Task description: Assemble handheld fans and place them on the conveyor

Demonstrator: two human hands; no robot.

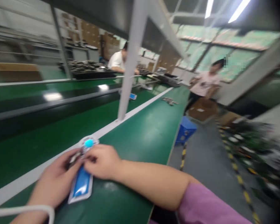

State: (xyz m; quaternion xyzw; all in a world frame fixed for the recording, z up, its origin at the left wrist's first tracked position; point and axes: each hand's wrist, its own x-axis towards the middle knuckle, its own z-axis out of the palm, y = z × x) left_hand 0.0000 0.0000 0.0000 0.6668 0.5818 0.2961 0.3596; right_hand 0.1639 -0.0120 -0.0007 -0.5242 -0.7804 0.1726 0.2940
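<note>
You had two hands (54, 180) on one blue packet (81, 184) at the counter (140, 137); past it stood two other people (206, 82) and one blue crate (185, 130).

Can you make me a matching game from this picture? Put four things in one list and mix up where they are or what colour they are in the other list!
Things:
1. Sleeve
2. Blue packet
3. Blue box
4. Person in a pink top

Matches:
A. On the floor beside the bench
B. Purple
C. Standing further along the bench
D. Lying on the green bench under the left hand and right hand

Right pairs: 1-B, 2-D, 3-A, 4-C
</note>
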